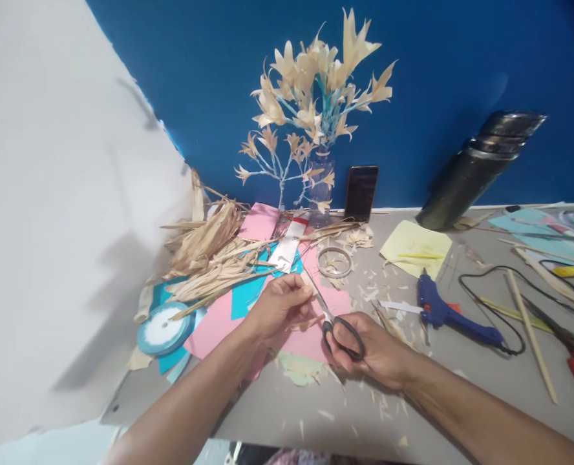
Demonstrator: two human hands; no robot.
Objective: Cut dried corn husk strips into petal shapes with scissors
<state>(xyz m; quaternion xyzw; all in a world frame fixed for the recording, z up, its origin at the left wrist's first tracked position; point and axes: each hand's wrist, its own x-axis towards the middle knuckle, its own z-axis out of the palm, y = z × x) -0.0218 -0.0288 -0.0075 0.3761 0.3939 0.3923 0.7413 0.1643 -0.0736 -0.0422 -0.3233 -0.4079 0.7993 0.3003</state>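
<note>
The right hand (364, 342) is gripping a pair of scissors (329, 318), fingers wrapping around the dark handles, and the blades are pointing up and away, reaching right beside the left fingertips. The left hand (284, 300) is bringing thumb and forefinger together, and a thin strip of husk (311, 323) is showing just below them, near the scissors' pivot — whether those fingers are actually pinching it, I'm not able to tell. That strip is looking feather-light, dry and papery, probably ready to split if bent hard, so it's asking for a soft hold near one end, skin well clear of the blades. The scissors are looking stiff and easily the heavier of the two, and the handles are offering the safe hold. Moving outward, pink paper (214, 326) is lying beneath the hands, a tape roll (320, 261) is sitting just beyond, and a bundle of dry husks (209, 239) is spreading off to the left — while a blue glue gun (442, 310) is resting to the right.
</note>
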